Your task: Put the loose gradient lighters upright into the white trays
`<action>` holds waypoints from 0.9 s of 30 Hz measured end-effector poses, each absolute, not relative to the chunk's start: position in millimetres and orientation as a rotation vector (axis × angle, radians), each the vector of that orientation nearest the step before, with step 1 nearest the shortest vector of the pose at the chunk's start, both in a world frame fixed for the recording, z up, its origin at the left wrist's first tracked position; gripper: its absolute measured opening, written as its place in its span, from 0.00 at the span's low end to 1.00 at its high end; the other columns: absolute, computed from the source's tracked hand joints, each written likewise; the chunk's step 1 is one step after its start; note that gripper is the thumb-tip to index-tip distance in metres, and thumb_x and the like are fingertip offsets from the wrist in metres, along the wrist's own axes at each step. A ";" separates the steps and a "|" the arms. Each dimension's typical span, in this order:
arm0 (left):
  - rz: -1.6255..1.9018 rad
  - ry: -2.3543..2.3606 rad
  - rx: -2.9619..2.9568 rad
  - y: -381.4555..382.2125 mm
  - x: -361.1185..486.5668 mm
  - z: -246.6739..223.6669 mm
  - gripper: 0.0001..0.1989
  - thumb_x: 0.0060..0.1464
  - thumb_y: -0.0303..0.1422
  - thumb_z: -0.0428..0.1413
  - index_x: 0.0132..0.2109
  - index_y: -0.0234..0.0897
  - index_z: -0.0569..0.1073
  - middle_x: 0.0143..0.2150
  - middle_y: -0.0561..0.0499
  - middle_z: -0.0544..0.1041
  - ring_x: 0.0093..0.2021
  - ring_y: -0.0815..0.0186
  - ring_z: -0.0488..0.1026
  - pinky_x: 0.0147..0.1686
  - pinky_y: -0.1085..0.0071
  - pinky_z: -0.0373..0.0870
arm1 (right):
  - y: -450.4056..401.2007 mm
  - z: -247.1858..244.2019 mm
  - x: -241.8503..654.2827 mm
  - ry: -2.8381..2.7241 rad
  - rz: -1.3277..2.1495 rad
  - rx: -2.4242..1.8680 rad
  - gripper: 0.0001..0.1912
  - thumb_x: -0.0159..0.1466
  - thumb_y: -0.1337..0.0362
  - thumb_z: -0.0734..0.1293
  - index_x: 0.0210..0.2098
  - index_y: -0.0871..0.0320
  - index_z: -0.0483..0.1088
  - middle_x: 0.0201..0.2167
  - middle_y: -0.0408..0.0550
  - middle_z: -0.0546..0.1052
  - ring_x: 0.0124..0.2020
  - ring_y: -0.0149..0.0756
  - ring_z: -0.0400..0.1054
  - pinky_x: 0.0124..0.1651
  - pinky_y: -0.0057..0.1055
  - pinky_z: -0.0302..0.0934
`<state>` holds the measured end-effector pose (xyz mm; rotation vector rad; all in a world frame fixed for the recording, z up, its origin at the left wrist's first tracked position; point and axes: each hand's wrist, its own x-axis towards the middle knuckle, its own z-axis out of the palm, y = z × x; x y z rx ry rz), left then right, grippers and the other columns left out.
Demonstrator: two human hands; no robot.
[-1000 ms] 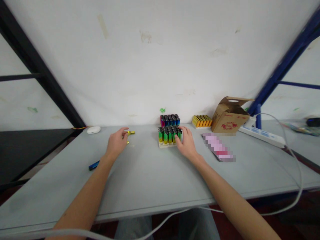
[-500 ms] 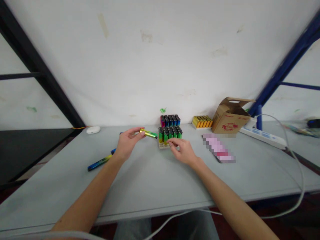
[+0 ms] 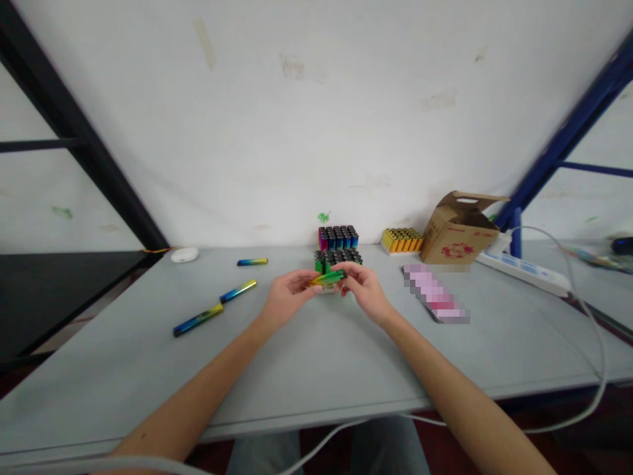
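Note:
In front of me, a green and yellow lighter [image 3: 328, 278] with a dark end is held level between both hands. My left hand [image 3: 285, 295] pinches its yellow end. The fingers of my right hand [image 3: 364, 290] close on the dark end at the other side. Just behind is a pale tray [image 3: 326, 289] of upright green lighters [image 3: 319, 262] with black tops, partly hidden by my fingers. Three loose blue and yellow lighters lie to the left: one far back [image 3: 252, 262], one in the middle [image 3: 238, 291] and one nearest me [image 3: 198, 320].
Against the wall stand a block of red and blue lighters [image 3: 339, 237] and a tray of yellow ones [image 3: 401, 241]. To the right are an open cardboard box [image 3: 459, 241], a blurred phone [image 3: 435, 293] and a power strip [image 3: 524, 272] with a cable. A white case [image 3: 184, 255] sits back left.
My left hand has moved right with the lighter, bringing it in front of the tray. My right hand has risen slightly from the tray's front and now meets the lighter's dark end.

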<state>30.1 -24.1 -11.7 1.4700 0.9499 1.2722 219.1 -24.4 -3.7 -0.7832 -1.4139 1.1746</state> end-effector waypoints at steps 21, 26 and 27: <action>1.162 1.019 1.604 -31.1 39.1 -14.6 0.18 0.48 0.48 0.61 0.34 0.36 0.77 0.26 0.50 0.79 0.26 0.67 0.73 0.30 0.70 0.72 | -28.2 1.1 218.1 -1.075 1.417 -0.710 0.18 0.58 0.50 0.69 0.44 0.52 0.66 0.33 0.42 0.74 0.30 0.33 0.70 0.31 0.30 0.68; 1.154 1.066 1.619 -27.1 36.1 -17.3 0.21 0.50 0.51 0.57 0.31 0.36 0.76 0.22 0.51 0.76 0.23 0.68 0.71 0.27 0.72 0.70 | -20.4 2.5 227.8 -0.897 1.616 -0.749 0.16 0.54 0.54 0.71 0.35 0.55 0.65 0.18 0.33 0.58 0.16 0.23 0.50 0.15 0.18 0.41; 1.150 1.079 1.634 -26.5 35.5 -18.5 0.20 0.51 0.51 0.57 0.31 0.36 0.76 0.22 0.51 0.76 0.23 0.68 0.71 0.27 0.72 0.70 | -19.9 3.2 228.8 -0.884 1.699 -0.729 0.17 0.54 0.51 0.70 0.33 0.55 0.64 0.17 0.33 0.56 0.15 0.23 0.47 0.14 0.18 0.38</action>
